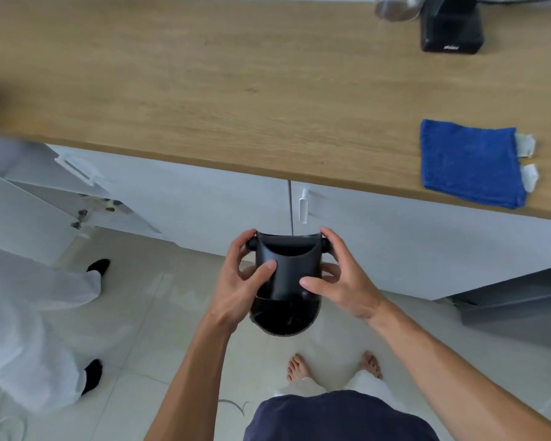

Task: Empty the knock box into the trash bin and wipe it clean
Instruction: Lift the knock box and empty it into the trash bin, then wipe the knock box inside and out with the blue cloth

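A black knock box (287,275) with a bar across its top is held in front of me, below the counter edge and over the tiled floor. My left hand (239,281) grips its left side, thumb on the front wall. My right hand (341,278) grips its right side, fingers near the bar's end. The box is tilted with its rounded base toward me; its inside is hidden. A folded blue cloth (469,163) lies on the wooden countertop (236,90) at the right. No trash bin is in view.
Another person in white trousers and black socks (96,374) stands at the left beside an open white cabinet door (29,214). A black appliance (450,27) and a clear container (395,9) stand at the counter's back right. My bare feet (299,366) are on the floor.
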